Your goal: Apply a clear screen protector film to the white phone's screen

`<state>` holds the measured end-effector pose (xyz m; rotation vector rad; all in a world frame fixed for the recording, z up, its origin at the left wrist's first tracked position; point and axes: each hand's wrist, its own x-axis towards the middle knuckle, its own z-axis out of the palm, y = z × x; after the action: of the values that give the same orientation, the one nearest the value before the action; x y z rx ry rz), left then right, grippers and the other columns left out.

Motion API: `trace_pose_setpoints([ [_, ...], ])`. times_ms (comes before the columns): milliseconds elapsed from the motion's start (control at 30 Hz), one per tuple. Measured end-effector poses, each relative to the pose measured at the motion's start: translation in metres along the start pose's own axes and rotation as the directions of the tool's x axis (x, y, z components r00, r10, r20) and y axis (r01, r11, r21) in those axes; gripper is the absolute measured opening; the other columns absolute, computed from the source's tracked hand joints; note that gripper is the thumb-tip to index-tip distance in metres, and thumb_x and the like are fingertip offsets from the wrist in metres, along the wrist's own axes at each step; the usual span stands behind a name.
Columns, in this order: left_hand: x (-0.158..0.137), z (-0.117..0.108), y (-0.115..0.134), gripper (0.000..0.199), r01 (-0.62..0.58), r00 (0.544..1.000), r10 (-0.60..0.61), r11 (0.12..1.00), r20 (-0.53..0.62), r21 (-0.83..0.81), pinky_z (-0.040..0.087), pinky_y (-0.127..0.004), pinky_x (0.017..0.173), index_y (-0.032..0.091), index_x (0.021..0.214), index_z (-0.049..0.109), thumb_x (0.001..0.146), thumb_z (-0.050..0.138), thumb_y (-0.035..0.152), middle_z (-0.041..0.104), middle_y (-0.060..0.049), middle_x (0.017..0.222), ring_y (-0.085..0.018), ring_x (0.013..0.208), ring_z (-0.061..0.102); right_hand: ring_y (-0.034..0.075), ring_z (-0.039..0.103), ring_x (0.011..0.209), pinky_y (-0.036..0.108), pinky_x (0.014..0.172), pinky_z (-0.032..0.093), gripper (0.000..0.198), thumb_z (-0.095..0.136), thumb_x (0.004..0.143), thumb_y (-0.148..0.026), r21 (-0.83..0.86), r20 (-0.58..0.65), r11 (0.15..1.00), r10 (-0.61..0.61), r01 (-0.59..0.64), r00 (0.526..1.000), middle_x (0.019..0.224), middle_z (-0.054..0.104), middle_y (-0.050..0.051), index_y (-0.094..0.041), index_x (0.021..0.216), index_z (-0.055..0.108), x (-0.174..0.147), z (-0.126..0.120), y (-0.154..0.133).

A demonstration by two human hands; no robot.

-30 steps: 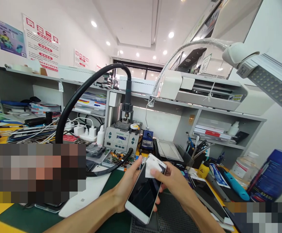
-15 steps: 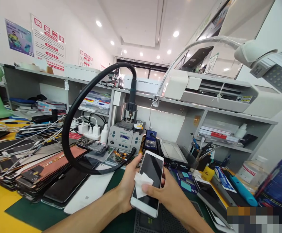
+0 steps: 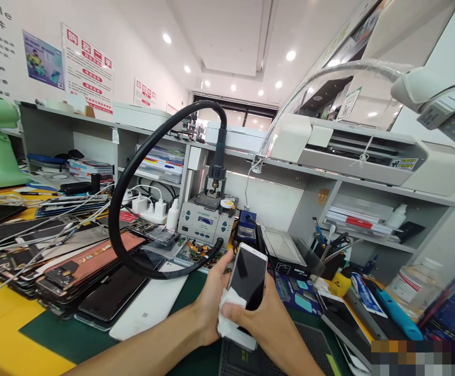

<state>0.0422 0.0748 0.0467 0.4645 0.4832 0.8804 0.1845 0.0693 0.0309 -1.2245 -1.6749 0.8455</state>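
A white-framed smartphone (image 3: 253,277) with a dark screen is held up in front of me, tilted. My left hand (image 3: 211,300) grips it along its left edge, fingers behind it. A crumpled white tissue (image 3: 231,300) lies on the lower left of the screen, pressed down by the thumb of my right hand (image 3: 261,313). The other fingers of that hand are at the phone's right side, mostly hidden behind it. Below the phone lies a dark perforated mat (image 3: 306,347) on the green work surface (image 3: 172,347).
Stacked phone parts (image 3: 90,261) and a white panel (image 3: 149,305) lie to the left. A hot-air station (image 3: 203,222) with a looped black hose (image 3: 116,209) stands behind. At right are a tool holder (image 3: 331,256), a blue-handled tool (image 3: 399,313) and a clear bottle (image 3: 415,284).
The right thumb has slid the tissue down and left to the phone's lower edge. The view has shifted slightly, so the surroundings appear further right.
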Motion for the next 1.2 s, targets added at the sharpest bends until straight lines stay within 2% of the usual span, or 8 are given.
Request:
trace_pose_setpoints([
  [133,-0.004,0.004,-0.002,0.070,0.019,0.999,-0.022,0.996,0.033,0.085,0.054,-0.038,0.074,0.015,0.111,0.073,0.086,0.052,0.077,0.077,-0.012,0.084,-0.033,0.079,0.074,0.032,0.067,0.111,0.038,0.089,0.056,0.073,0.086,0.067,-0.047,0.065,-0.064,0.995,0.077,-0.073,0.995,0.119,0.071,0.011,-0.018,0.128,0.056,0.001,-0.002,-0.011],
  [200,-0.004,0.005,-0.005,0.075,0.022,0.997,-0.032,0.990,0.071,0.141,0.052,-0.037,0.072,0.015,0.110,0.074,0.086,0.047,0.080,0.075,-0.011,0.079,-0.030,0.073,0.071,0.030,0.073,0.089,0.036,0.070,0.059,0.070,0.084,0.068,-0.054,0.108,-0.087,0.982,0.162,-0.152,0.983,0.104,0.076,0.009,-0.018,0.123,0.060,0.003,-0.006,-0.017],
  [300,-0.005,0.006,-0.011,0.086,0.021,0.994,-0.049,0.963,0.097,0.267,0.050,-0.033,0.066,0.012,0.098,0.076,0.086,0.034,0.087,0.069,-0.010,0.070,-0.023,0.060,0.064,0.024,0.066,0.051,0.031,0.039,0.046,0.073,0.079,0.069,-0.064,0.156,-0.100,0.949,0.292,-0.275,0.951,0.077,0.076,0.005,-0.018,0.123,0.064,0.008,-0.015,-0.025],
  [533,-0.004,0.008,-0.014,0.084,-0.049,0.992,0.009,0.943,0.122,0.329,0.050,-0.032,0.067,0.012,0.097,0.075,0.095,0.023,0.079,0.068,-0.010,0.082,-0.021,0.066,0.063,0.018,0.055,0.038,0.029,0.034,0.042,0.078,0.073,0.073,-0.071,0.219,-0.153,0.935,0.317,-0.280,0.936,0.067,0.071,0.001,-0.018,0.130,0.061,0.009,-0.021,-0.030],
  [700,-0.007,0.010,-0.007,0.081,-0.066,0.994,0.044,0.974,0.105,0.218,0.049,-0.029,0.064,0.011,0.102,0.075,0.095,0.029,0.077,0.066,-0.008,0.068,-0.022,0.064,0.063,0.022,0.063,0.056,0.031,0.039,0.047,0.066,0.076,0.072,-0.069,0.173,-0.051,0.951,0.268,-0.256,0.962,0.082,0.073,0.006,-0.018,0.114,0.065,0.004,-0.009,-0.023],
  [900,-0.008,0.007,0.003,0.071,-0.101,0.992,0.098,0.994,0.078,0.030,0.052,-0.034,0.074,0.012,0.106,0.073,0.093,0.042,0.075,0.075,-0.013,0.084,-0.029,0.079,0.072,0.029,0.070,0.099,0.036,0.082,0.058,0.062,0.083,0.072,-0.057,0.218,0.059,0.960,0.166,-0.175,0.984,0.109,0.074,0.010,-0.018,0.116,0.062,0.001,0.004,-0.014],
  [1033,-0.005,0.003,0.006,0.074,-0.095,0.991,0.099,0.994,0.086,-0.050,0.054,-0.036,0.076,0.010,0.105,0.071,0.091,0.044,0.077,0.075,-0.015,0.087,-0.030,0.079,0.072,0.029,0.070,0.099,0.036,0.082,0.058,0.073,0.084,0.072,-0.056,0.208,0.162,0.960,0.153,-0.185,0.975,0.111,0.072,0.010,-0.018,0.126,0.054,-0.002,0.007,-0.011],
  [1200,-0.004,0.005,0.013,0.075,-0.068,0.990,0.083,0.989,0.112,-0.133,0.055,-0.038,0.074,0.008,0.106,0.069,0.093,0.039,0.075,0.074,-0.015,0.085,-0.030,0.075,0.072,0.030,0.067,0.107,0.038,0.086,0.057,0.090,0.087,0.067,-0.048,0.122,0.117,0.981,0.137,-0.151,0.984,0.123,0.068,0.011,-0.020,0.141,0.045,-0.010,0.012,-0.008],
])
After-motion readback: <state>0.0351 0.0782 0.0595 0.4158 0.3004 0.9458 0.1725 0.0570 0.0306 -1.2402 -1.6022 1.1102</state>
